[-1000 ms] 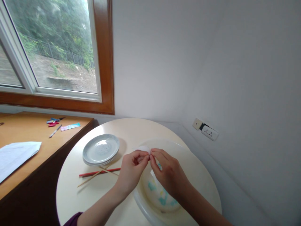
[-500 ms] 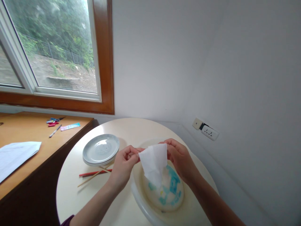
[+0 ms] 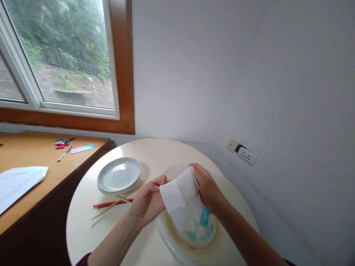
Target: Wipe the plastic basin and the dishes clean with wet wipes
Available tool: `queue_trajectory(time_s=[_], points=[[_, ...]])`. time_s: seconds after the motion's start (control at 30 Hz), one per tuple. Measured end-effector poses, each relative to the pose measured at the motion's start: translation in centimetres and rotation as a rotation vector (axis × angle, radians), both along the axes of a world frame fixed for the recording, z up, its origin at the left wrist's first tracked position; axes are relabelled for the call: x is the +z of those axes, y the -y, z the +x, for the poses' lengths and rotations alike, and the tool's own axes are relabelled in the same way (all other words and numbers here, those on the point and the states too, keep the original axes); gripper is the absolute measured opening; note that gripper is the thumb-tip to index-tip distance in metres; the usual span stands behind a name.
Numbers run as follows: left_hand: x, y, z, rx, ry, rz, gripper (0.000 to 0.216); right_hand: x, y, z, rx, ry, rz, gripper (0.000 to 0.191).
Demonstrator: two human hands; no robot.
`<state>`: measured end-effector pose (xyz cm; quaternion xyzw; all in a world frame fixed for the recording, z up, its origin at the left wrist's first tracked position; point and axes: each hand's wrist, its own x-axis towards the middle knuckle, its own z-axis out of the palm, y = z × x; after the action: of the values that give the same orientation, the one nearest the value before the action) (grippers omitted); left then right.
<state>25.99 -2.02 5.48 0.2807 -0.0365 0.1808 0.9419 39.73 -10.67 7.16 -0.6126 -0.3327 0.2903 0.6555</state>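
Note:
Both my hands hold a white paper tissue spread above a large cream bowl with a blue pattern inside. My left hand pinches the tissue's left corner. My right hand pinches its upper right edge. The tissue hangs partly unfolded, its lower part over the bowl's inside. The bowl sits at the near right of a round cream table.
A stack of pale blue plates lies left of the bowl, with red and wooden chopsticks in front of it. A wooden desk on the left carries paper, a pen and small coloured items. A wall socket is at right.
The tissue was a small wad pinched between both hands; my hands moved apart and it opened into a sheet, now tilted down over the bowl.

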Motion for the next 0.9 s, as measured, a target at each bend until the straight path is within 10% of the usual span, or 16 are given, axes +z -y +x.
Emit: queue_trajectory(time_s=[0.23,0.4,0.53,0.7,0.9], points=[[-0.8,-1.3,-0.2,0.03,-0.077,0.226,0.006,1.8,0.7,1.0,-0.047,-0.053,0.066,0.018],[-0.4,-2.6,-0.9,0.133,-0.246,0.56,0.046,3.5,1.9,2.6,-0.018,-0.033,0.01,0.016],[0.1,-3.3,-0.6,0.281,-0.408,0.778,0.024,4.1,2.8,3.3,0.143,-0.049,-0.031,0.015],[-0.3,-3.2,0.6,0.512,-0.304,0.62,0.026,3.4,3.9,4.0,0.379,-0.061,-0.127,0.022],[-0.6,-2.0,2.0,0.52,-0.416,0.631,0.033,2.3,4.3,4.5,0.171,-0.164,-0.132,0.025]])
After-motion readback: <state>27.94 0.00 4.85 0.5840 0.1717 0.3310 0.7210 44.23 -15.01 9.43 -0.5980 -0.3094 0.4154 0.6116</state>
